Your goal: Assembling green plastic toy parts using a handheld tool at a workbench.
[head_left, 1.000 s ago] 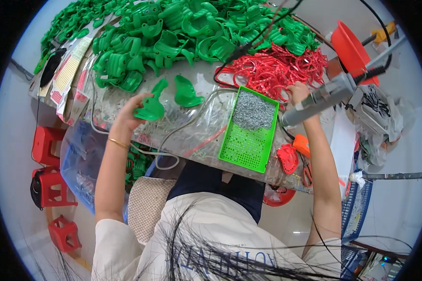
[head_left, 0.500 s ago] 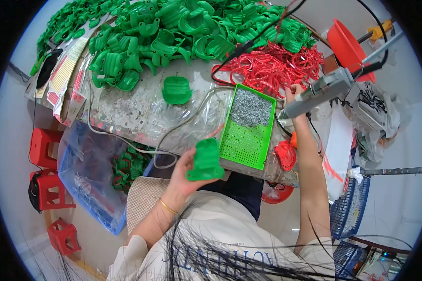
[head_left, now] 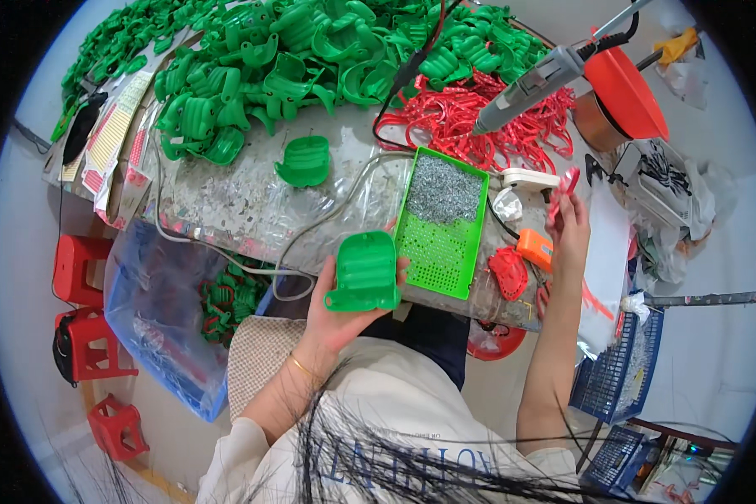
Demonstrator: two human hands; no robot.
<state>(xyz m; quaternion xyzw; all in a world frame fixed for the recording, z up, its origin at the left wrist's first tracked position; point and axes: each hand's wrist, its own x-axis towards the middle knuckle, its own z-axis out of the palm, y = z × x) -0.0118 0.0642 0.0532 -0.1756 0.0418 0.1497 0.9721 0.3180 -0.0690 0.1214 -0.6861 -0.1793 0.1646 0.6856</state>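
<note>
My left hand (head_left: 338, 311) holds a green ribbed plastic shell (head_left: 363, 272) near my chest, at the table's front edge. My right hand (head_left: 569, 228) is raised over the table's right side and pinches a small red plastic piece (head_left: 563, 188). Between the hands lies a green perforated tray (head_left: 442, 225) with a heap of small grey screws. Another green shell (head_left: 305, 160) lies alone on the table. A grey powered screwdriver (head_left: 536, 81) hangs above the red parts.
A big heap of green shells (head_left: 294, 59) fills the table's far side, with a pile of red straps (head_left: 470, 118) beside it. An orange bowl (head_left: 626, 88) is at right. Red stools (head_left: 80, 277), a clear bag (head_left: 155, 311) and blue baskets (head_left: 617, 370) stand around.
My left hand took a green shell off the table and brought it back toward my body. My right hand left the screwdriver and rose holding a red piece.
</note>
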